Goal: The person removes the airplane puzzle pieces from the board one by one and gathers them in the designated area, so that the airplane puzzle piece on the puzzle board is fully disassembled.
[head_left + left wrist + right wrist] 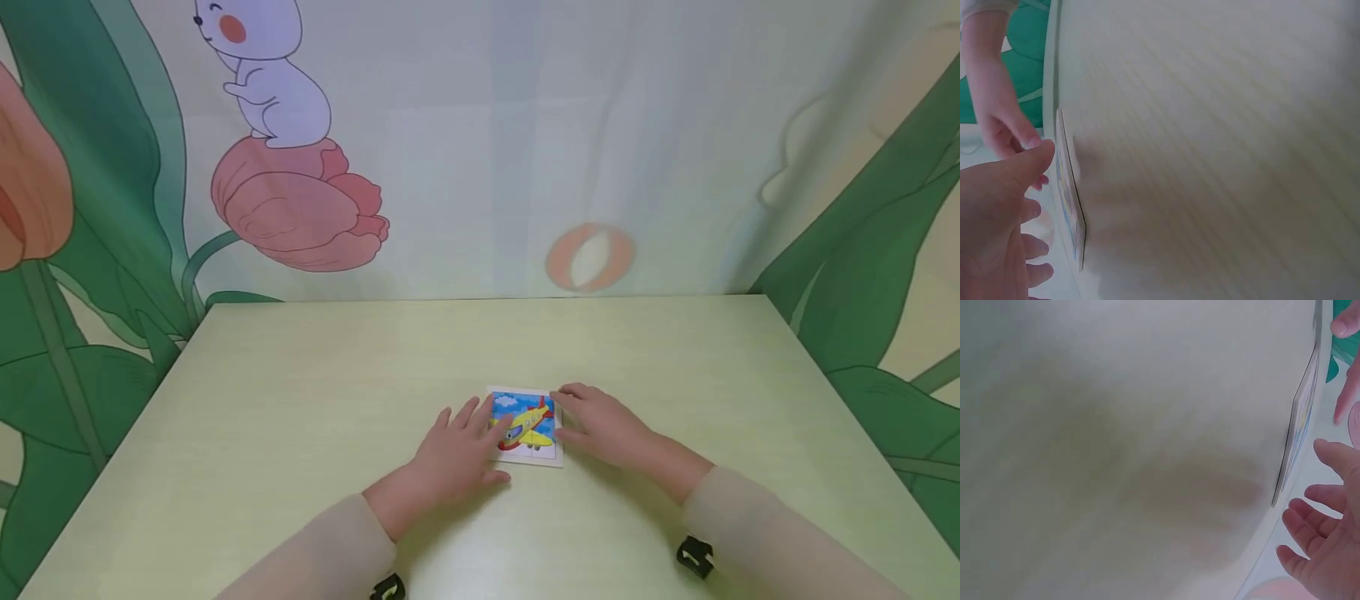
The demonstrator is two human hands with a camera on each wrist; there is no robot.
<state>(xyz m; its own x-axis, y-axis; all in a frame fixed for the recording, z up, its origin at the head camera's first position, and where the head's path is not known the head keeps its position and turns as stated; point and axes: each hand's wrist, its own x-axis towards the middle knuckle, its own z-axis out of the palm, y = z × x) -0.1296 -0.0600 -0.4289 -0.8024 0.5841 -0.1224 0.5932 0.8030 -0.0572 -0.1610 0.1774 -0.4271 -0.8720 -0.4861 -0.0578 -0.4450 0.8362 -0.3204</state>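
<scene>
A small square picture puzzle (534,454) lies flat on the table, showing a yellow airplane with red parts on blue sky inside a pale border. Faint seams seem to cross the picture. My left hand (454,457) spreads its fingers over the puzzle's left side, hiding part of it. At the right edge is my right hand (606,427), its fingers loosely bent and holding nothing. In the left wrist view the puzzle (1071,199) appears edge-on beside the left thumb. The right wrist view shows the puzzle (1296,428) lying flat near the right fingertips; whether they touch it I cannot tell.
The pale wood-grain table (300,375) reaches back to a curtain (465,183) printed with flowers, leaves and a white animal. Beneath each sleeve a black wrist device (695,557) shows, the left one partly cut off by the frame.
</scene>
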